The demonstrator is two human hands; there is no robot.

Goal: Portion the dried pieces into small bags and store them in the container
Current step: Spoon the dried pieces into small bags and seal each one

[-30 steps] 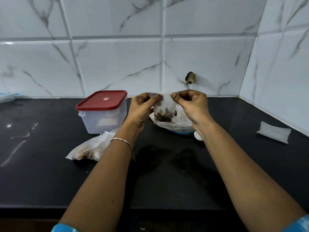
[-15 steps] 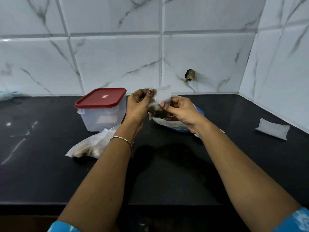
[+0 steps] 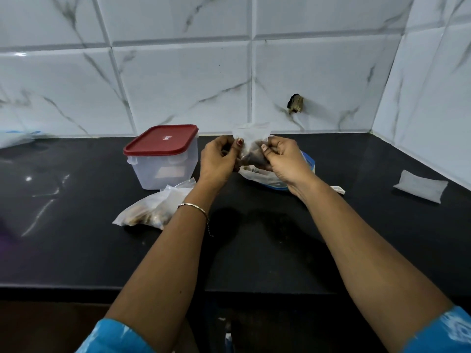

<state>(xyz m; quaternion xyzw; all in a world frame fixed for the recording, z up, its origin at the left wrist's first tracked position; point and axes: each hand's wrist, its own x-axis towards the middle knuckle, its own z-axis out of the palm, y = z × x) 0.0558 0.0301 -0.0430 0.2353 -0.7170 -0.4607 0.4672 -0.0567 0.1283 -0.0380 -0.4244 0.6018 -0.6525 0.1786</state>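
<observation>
I'm closing a filled small bag (image 3: 251, 146) at frame centre, fingers of left hand (image 3: 220, 159) and right hand (image 3: 285, 161) pinching it; next, open the lidded container (image 3: 163, 156).

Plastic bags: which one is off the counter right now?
The small clear bag of dark pieces, pinched between left hand and right hand. The bag by the red-lidded container and the one behind the hands lie on the counter.
</observation>
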